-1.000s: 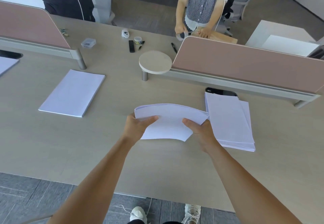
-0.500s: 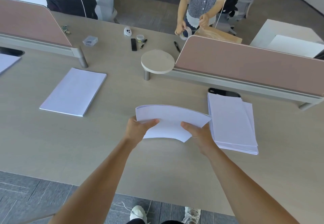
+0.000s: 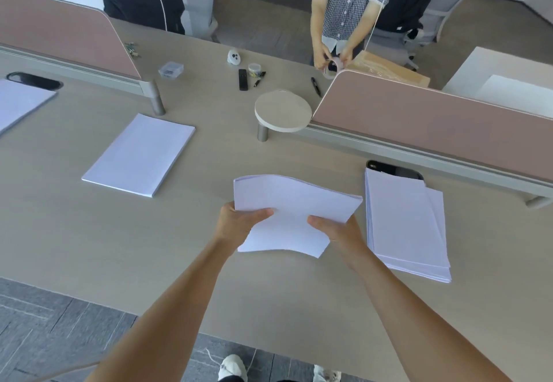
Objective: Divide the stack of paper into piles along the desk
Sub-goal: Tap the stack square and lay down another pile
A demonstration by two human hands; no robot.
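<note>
A bundle of white sheets (image 3: 294,202) hangs just above the middle of the beige desk (image 3: 89,247), bowed upward. My left hand (image 3: 239,223) grips its near left edge and my right hand (image 3: 338,230) grips its near right edge, thumbs on top. To the right lies the thick source stack of paper (image 3: 407,223), its top sheets slightly fanned. One neat pile (image 3: 140,154) rests on the desk to the left, and another pile (image 3: 18,103) shows at the far left edge.
Pink divider panels (image 3: 434,124) run along the back of the desk, with a round shelf (image 3: 282,110) between them. A black phone (image 3: 395,169) lies behind the source stack. Small items, a remote (image 3: 243,79) and a pen sit beyond. A person in a checked shirt (image 3: 347,7) handles tape opposite.
The bundle in both hands has shifted a little left, away from the source stack, leaving a gap between them. The person opposite has lifted a tape roll.
</note>
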